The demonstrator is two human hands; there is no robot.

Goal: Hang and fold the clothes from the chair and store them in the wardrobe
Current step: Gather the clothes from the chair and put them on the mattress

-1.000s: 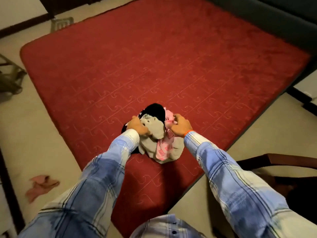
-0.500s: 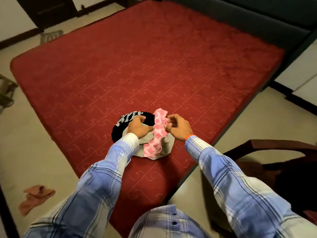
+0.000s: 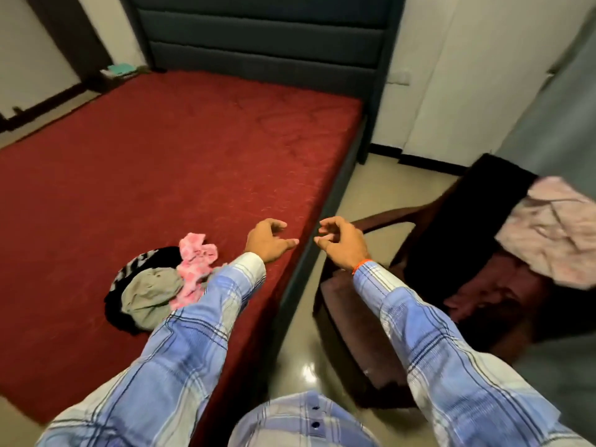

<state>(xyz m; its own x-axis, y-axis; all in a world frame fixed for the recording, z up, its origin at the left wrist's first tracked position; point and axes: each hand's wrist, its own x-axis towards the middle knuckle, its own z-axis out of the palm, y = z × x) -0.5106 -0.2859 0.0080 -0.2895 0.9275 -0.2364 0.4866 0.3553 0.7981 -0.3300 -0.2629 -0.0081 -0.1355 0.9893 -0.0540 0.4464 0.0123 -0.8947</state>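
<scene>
A small pile of clothes lies on the red bed (image 3: 180,156): a pink patterned piece (image 3: 195,264) on top of a grey garment (image 3: 148,293) and a black garment with white lettering (image 3: 142,266). My left hand (image 3: 269,241) hovers empty over the bed's right edge, fingers loosely curled. My right hand (image 3: 342,243) is empty too, fingers apart, above the gap between bed and chair. The dark wooden chair (image 3: 380,217) at right carries a black garment (image 3: 467,221), a pale pink garment (image 3: 551,230) and a maroon one (image 3: 493,291).
A dark padded headboard (image 3: 264,37) stands at the far end of the bed. Shiny floor (image 3: 300,350) runs between bed and chair. A grey panel (image 3: 558,117) rises at the far right behind the chair. White wall with dark skirting lies beyond.
Both hands let go of the clothes pile and moved right toward the chair. My view swung right, bringing the headboard and loaded chair into sight.
</scene>
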